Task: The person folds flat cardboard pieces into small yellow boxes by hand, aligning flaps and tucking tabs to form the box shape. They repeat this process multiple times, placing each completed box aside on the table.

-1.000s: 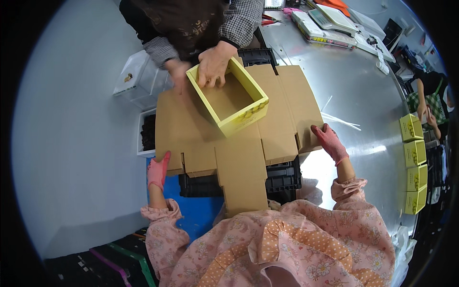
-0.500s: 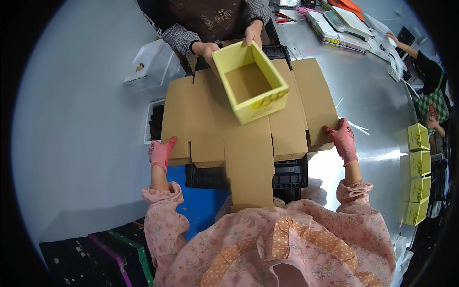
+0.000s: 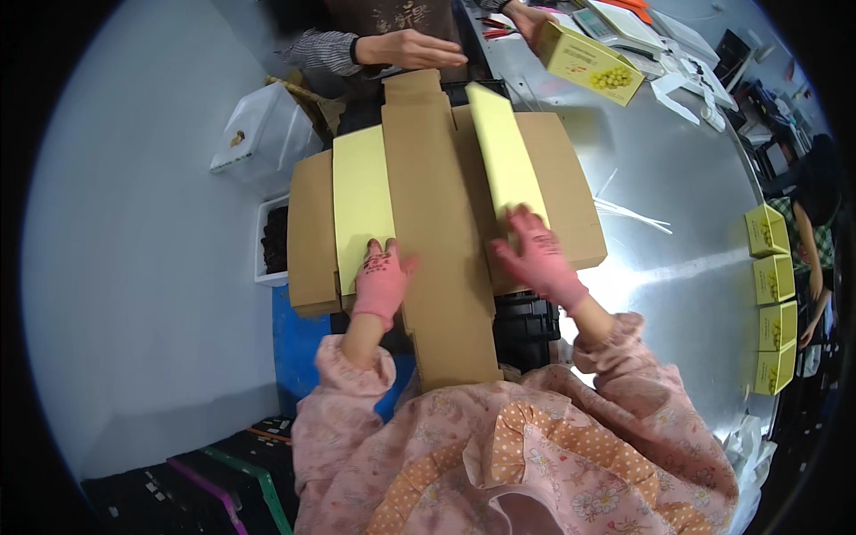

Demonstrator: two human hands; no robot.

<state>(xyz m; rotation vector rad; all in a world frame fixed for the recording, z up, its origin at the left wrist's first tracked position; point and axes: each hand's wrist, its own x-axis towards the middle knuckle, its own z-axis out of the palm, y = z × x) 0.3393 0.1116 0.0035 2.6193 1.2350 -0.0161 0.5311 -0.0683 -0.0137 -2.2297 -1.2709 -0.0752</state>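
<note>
A brown cardboard box blank (image 3: 437, 232) lies unfolded before me, with its middle strip running toward my body. A yellow flap (image 3: 364, 192) on its left side lies folded over, and my left hand (image 3: 383, 281) in a pink glove rests on the near end with fingers stretched. On the right, another yellow flap (image 3: 506, 152) stands tilted up at its far end. My right hand (image 3: 542, 265), also pink-gloved, touches its near end with spread fingers. Across from me a co-worker's hand (image 3: 410, 49) is raised, and their other hand (image 3: 528, 20) holds a yellow box (image 3: 590, 64).
Black crates (image 3: 526, 330) support the cardboard. A steel table (image 3: 664, 196) at the right carries white strips (image 3: 633, 214), a scale (image 3: 615, 31) and a row of yellow boxes (image 3: 774, 327). At the left stand a clear plastic bin (image 3: 259, 143) and a white tray (image 3: 267, 245) with dark contents.
Both my hands moved inward from the cardboard's outer edges onto two yellow flaps, now folded over. The co-worker's yellow box moved from above the cardboard to the right, over the table.
</note>
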